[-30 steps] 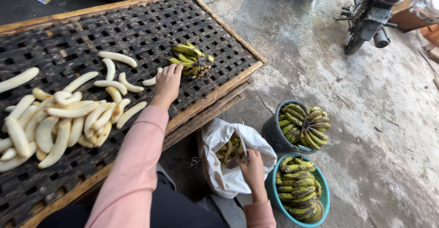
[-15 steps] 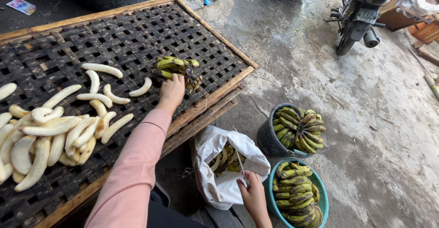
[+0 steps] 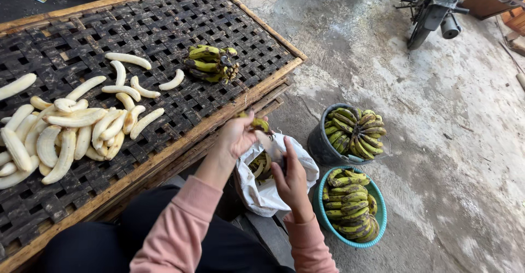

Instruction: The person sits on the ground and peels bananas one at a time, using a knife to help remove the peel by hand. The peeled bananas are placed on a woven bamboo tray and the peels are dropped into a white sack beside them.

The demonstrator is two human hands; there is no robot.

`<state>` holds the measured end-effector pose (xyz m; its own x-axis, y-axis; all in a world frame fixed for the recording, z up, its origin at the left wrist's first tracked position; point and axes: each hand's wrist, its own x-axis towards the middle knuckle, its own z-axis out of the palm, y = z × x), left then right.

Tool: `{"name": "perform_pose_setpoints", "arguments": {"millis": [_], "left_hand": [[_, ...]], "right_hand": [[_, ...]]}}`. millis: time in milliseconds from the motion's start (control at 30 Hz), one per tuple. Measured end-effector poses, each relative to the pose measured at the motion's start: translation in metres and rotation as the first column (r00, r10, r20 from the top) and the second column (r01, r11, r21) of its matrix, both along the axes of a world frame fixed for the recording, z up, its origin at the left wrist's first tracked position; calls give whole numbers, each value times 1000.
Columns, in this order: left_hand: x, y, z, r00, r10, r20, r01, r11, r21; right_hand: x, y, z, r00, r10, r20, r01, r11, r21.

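Drying rack: a wide woven rack of dark slats in a pale bamboo frame [image 3: 164, 158] fills the upper left and serves as the worktop.
Floor: rough grey concrete floor [image 3: 437, 87], wet-looking in patches, to the right of the rack.
Motorbike: the dark rear wheel and exhaust of a parked motorbike [image 3: 432, 10] at the top right, well apart from the hands.
Peeled fruit: a heap of pale peeled bananas [image 3: 76, 128] lies on the left part of the rack, some loose ones just above it.
Teal tub: a round teal plastic tub of green-yellow bananas [image 3: 377, 218] on the floor, just beside the right hand.
Dark bucket: a dark bucket of green-yellow banana bunches [image 3: 322, 144], just above the teal tub.
White bag: a crumpled white plastic bag of peels [image 3: 262, 196] between the two hands, at the rack's edge.
Small bunch: a small bunch of green-yellow unpeeled bananas [image 3: 210, 64] on the rack, apart from the hands.
Left hand [image 3: 238, 136]: grip closed around one green-yellow unpeeled banana [image 3: 257, 124], held above the bag, near the frame.
Right hand [image 3: 292, 183]: fingers loose and spread, holding nothing, over the bag's mouth.
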<state>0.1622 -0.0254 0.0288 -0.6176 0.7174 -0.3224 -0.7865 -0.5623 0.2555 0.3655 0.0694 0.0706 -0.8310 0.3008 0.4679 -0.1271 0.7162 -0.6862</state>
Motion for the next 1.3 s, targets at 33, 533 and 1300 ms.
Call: {"name": "perform_pose_setpoints", "arguments": {"millis": [33, 533, 1300], "left_hand": [[13, -2, -5, 1000, -6, -21, 7, 998, 56], [80, -4, -60, 999, 41, -25, -40, 997, 65], [87, -49, 6, 600, -129, -790, -318, 867, -383]], "right_hand": [[-1, -5, 6, 1000, 5, -5, -4, 998, 60], [-3, -44, 18, 997, -70, -17, 71, 996, 51], [-14, 41, -63, 945, -9, 326, 262, 615, -744]]}}
